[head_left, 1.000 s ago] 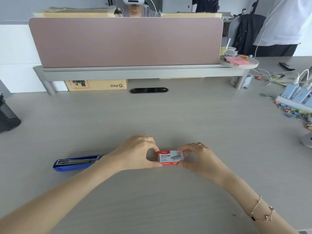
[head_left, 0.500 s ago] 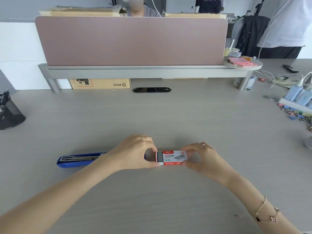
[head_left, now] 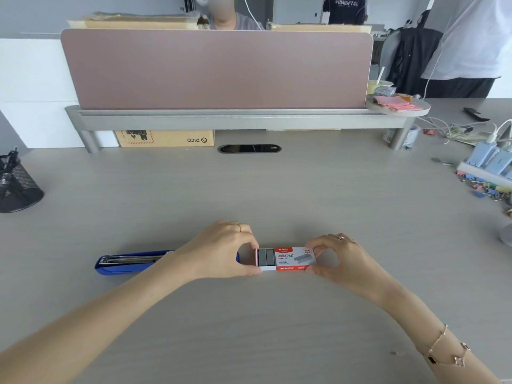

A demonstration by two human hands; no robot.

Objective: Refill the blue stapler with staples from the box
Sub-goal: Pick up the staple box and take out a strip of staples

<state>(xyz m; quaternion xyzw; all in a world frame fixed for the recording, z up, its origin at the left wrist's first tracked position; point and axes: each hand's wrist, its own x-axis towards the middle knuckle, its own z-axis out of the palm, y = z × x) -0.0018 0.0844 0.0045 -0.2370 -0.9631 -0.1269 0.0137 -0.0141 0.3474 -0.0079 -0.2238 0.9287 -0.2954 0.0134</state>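
Observation:
A small red and white staple box (head_left: 292,258) lies on the grey desk between my hands. Its inner tray sticks out on the left and shows grey staples (head_left: 266,257). My left hand (head_left: 221,250) pinches the tray's left end. The sleeve's right end is pinched by my right hand (head_left: 336,257). Behind my left hand and forearm lies the blue stapler (head_left: 126,262), folded open flat with its metal staple channel facing up; its right end is hidden by the hand.
A black mesh pen holder (head_left: 16,184) stands at the left edge. Binder clips (head_left: 487,187) and a power strip (head_left: 490,162) with cables sit at the right. A pink divider (head_left: 216,69) on a grey shelf, with a cardboard box (head_left: 166,138) beneath, closes the back.
The box was shut one second ago. The inner tray has since slid out to the left, which exposes the staples. The head view has tilted slightly down.

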